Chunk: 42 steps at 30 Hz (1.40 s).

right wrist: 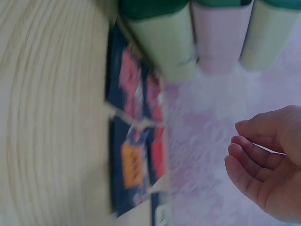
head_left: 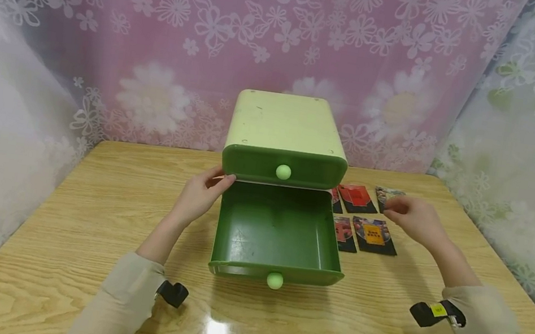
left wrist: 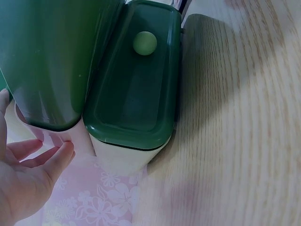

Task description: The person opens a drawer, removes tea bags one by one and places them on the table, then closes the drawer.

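A small drawer cabinet (head_left: pixel 284 121) with a cream top stands mid-table. Its pulled-out green drawer (head_left: pixel 271 230) has a bare inside and a pale green knob (head_left: pixel 274 280). My left hand (head_left: pixel 198 194) is at the cabinet's left side, thumb near the front edge under the top drawer (head_left: pixel 252 163). In the left wrist view its fingertips rest against the pink middle housing (left wrist: pixel 83 141). My right hand (head_left: pixel 414 217) is to the right of the cabinet, fingers loosely bent with nothing between them, near a small patterned packet (head_left: pixel 383 194).
Several small dark packets lie right of the cabinet, among them an orange-labelled packet (head_left: pixel 374 234) and a red-labelled packet (head_left: pixel 358 197). Below the pulled-out drawer is a shut green bottom drawer (left wrist: pixel 131 94). A flowered curtain (head_left: pixel 201 55) hangs behind the wooden table (head_left: pixel 100 223).
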Motion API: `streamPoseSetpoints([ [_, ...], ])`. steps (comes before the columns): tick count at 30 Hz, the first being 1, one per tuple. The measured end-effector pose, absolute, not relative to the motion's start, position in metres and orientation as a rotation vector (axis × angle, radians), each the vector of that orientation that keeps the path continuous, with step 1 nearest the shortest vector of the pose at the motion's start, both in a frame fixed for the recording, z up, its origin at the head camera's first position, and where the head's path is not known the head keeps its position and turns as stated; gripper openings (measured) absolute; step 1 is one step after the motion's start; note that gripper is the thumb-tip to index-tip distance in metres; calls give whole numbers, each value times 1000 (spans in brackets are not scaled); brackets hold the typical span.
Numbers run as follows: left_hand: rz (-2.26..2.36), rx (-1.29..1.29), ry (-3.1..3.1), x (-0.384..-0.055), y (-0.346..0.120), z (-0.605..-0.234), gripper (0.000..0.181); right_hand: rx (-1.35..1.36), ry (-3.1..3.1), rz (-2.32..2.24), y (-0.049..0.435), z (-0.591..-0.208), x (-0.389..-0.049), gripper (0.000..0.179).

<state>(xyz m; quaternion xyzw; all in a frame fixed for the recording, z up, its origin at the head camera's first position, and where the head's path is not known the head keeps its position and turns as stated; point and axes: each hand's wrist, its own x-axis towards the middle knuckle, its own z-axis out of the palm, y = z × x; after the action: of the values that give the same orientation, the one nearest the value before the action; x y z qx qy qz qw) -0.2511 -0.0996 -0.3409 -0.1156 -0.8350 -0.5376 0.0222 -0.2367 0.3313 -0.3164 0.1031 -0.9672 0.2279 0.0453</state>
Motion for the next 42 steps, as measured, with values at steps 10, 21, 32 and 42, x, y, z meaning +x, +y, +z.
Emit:
streamPoseSetpoints([
  [10,-1647,-370,-2593,-250,-100,-341,66,574,-2842,640,282,-285,-204,15],
  [21,-1657,-366,-2590,-250,-99,-340,67,926,-2449,676,239,-280,-169,22],
  [32,-1654,-357,-2602,-250,-102,-340,68,1307,-2014,331,193,-286,-139,32],
  [42,-1646,-356,-2613,-250,-101,-340,71,1549,-1870,-122,158,-316,-109,38],
])
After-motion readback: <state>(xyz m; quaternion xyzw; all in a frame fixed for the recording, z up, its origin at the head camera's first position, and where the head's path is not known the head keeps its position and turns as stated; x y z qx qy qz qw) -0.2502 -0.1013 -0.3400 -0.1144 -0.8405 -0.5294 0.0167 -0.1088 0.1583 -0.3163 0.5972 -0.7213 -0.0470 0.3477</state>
